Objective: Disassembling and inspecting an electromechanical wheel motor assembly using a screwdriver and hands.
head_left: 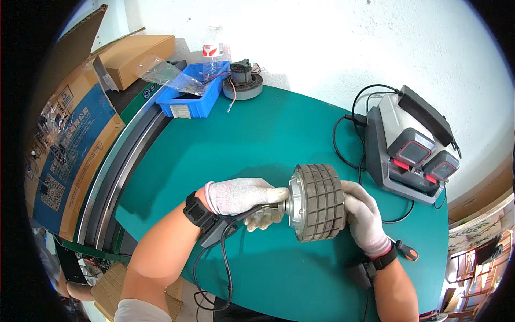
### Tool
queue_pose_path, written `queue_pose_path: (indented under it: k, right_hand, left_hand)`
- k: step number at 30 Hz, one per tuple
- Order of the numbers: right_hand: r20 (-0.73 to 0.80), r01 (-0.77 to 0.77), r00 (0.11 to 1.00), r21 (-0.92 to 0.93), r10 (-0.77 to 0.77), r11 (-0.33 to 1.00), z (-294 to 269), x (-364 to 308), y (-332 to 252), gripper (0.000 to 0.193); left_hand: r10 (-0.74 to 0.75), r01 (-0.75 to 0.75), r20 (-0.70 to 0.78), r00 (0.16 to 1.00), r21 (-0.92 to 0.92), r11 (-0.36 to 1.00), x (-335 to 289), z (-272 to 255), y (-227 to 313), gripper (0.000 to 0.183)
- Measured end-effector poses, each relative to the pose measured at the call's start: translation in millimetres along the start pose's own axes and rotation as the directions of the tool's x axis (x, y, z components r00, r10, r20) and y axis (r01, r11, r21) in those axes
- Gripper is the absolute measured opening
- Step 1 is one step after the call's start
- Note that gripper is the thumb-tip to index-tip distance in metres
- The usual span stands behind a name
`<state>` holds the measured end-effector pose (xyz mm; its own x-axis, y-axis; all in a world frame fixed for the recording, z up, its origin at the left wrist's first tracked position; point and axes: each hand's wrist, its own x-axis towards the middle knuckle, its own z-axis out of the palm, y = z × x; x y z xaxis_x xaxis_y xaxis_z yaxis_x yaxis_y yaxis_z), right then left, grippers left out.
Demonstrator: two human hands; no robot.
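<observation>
A hub motor wheel (324, 203) with a grey, grid-grooved tyre and a silver metal side is held on its side above the green table (257, 139). My left hand (248, 199), in a white glove, is closed around the axle at the wheel's left, thumb lying along it. A black cable runs from the axle under that hand. My right hand (366, 217), also gloved, grips the tyre's right side; its fingers are partly hidden behind the wheel. Just beyond my right wrist lies a screwdriver (410, 251) with an orange and black handle.
A white and grey machine (416, 142) with black cables stands at the right. Back left are a blue bin (193, 107) with a plastic bag, a clear bottle (213, 53) and a motor with a round base (244, 86). A cardboard box (75, 145) stands beyond the metal rail (120, 180).
</observation>
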<state>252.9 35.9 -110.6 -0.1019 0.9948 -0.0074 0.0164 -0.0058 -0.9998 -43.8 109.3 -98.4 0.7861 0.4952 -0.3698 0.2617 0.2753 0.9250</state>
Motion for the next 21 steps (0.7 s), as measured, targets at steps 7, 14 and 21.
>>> queue_pose_path:
  k: [7,14,21]
  right_hand:
    - [-0.048,-0.011,0.999,-0.109,0.006,0.994,6.2,-1.3,-1.2,0.051]
    - [-0.102,0.074,0.991,-0.094,-0.083,0.993,16.1,1.6,5.5,0.042]
    - [-0.099,0.070,0.992,-0.072,-0.077,0.995,15.8,-1.9,3.2,0.038]
  left_hand:
    - [0.087,-0.078,-0.050,0.995,0.150,0.986,0.0,3.5,3.5,0.055]
    - [0.026,-0.024,-0.032,0.999,0.077,0.997,-3.6,0.6,6.1,0.069]
    - [0.204,-0.168,-0.119,0.972,0.256,0.952,-1.5,-0.9,3.2,0.050]
